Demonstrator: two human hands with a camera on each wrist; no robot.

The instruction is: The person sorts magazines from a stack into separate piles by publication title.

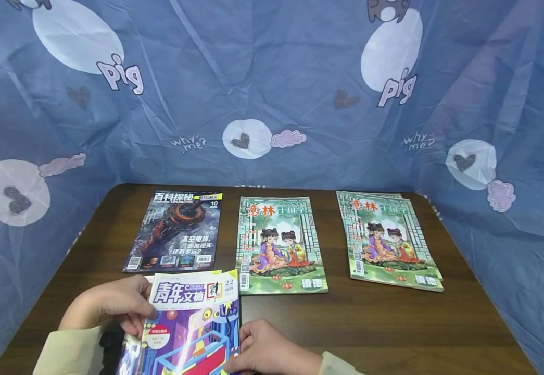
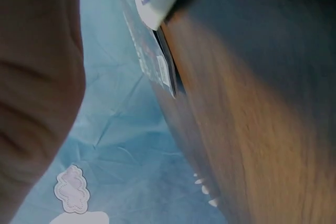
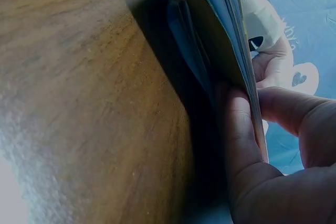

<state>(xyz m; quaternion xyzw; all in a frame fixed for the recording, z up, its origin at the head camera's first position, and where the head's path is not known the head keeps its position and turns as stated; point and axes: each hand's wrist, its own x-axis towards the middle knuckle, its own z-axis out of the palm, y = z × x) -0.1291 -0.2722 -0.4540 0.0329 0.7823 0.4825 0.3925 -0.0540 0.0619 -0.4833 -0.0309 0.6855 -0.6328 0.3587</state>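
Observation:
Both hands hold a small stack of magazines [image 1: 192, 333] with a purple, white-headed cover over the near left of the table. My left hand [image 1: 112, 302] grips its left edge, thumb at the cover and fingers curled beneath. At the right edge my right hand [image 1: 272, 346] pinches the stack; in the right wrist view the thumb and fingers lie on opposite sides of the pages [image 3: 239, 40]. Part of another glossy cover [image 1: 130, 357] shows under the stack's left side. The left wrist view has blurred skin [image 2: 37, 77] along its left, with the left fingers hidden.
Behind the stack lies a dark space-themed magazine [image 1: 173, 234]. A green magazine [image 1: 281, 245] with two cartoon children lies mid-table, and a fanned pile of green magazines [image 1: 389, 242] lies at the right. Blue patterned cloth [image 1: 272, 78] hangs behind the brown wooden table [image 1: 370, 328].

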